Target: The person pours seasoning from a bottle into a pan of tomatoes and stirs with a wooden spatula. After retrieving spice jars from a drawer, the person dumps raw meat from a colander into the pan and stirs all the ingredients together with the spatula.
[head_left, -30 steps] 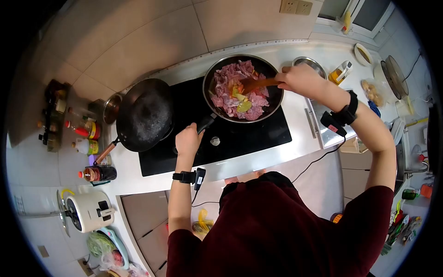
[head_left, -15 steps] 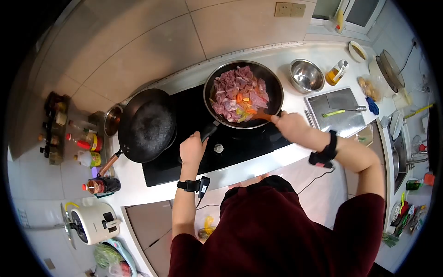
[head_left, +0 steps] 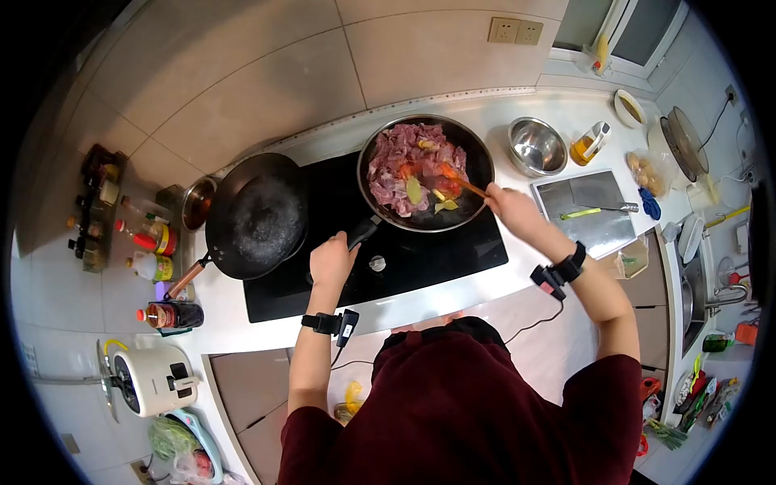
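My left hand [head_left: 331, 260] is closed round the black handle [head_left: 363, 233] of a frying pan [head_left: 487, 153] on the right of the black cooktop [head_left: 339, 285]. In the pan lie pieces of raw-looking meat [head_left: 396, 153], orange bits and yellow-green leaves [head_left: 414, 190]. My right hand [head_left: 511, 208] grips the end of a wooden spatula [head_left: 470, 187], whose blurred blade is among the food at the pan's right side.
A dark wok [head_left: 257, 214] sits on the cooktop's left. Rightward are a steel bowl [head_left: 537, 146], an oil jug [head_left: 590, 144] and a steel board [head_left: 586, 212] with a cleaver [head_left: 606, 198]. Bottles [head_left: 170, 314] and a white cooker [head_left: 158, 380] stand at left.
My right hand has moved about with the spatula and now sits just right of the pan. The meat and leaves have shifted. My left hand keeps hold of the handle.
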